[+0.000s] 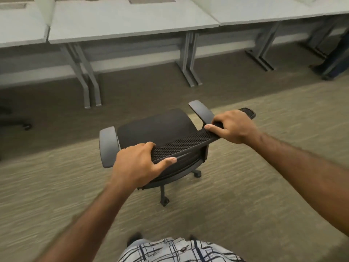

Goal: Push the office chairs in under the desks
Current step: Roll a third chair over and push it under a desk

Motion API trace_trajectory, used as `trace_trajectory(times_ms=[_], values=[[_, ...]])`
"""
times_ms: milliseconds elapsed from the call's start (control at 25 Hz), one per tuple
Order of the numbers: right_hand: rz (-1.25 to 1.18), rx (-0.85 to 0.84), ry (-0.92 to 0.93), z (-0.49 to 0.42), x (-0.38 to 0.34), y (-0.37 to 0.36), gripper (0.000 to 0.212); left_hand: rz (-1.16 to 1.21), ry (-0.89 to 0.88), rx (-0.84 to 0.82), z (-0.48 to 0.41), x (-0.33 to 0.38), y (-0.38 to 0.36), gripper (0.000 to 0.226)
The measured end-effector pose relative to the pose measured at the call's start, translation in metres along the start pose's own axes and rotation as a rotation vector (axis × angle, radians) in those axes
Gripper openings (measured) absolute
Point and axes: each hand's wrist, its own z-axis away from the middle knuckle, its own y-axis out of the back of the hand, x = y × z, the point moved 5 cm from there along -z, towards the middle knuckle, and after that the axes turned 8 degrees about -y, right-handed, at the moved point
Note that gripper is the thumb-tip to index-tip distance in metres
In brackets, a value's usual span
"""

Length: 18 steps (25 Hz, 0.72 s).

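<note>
Head cam, fwd-down, close.

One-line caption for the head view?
Left hand and right hand grip the office chair by its backrest, on carpet short of the desks.

Person in a plaid shirt, arms bare.
Shirt [170, 252] pale grey-white with navy and black check lines. Left forearm [85, 224] and right forearm [302, 163] uncovered, as are left hand [136, 167] and right hand [234, 127]. Dark shoe tip [135, 239] past the hem.
</note>
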Motion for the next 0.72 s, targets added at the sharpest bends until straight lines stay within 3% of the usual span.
trace_trajectory(times_ms=[440,720], values=[[-0.054,0.113,-0.005,-0.075,0.017,0.003,0.078,0.082,0.015,0.061,-0.066,-0.031,0.017,0.102],[-0.034,0.102,-0.059,-0.145,-0.026,-0.009,0.077,0.077,0.004,0.117,-0.109,-0.121,0.035,0.103]])
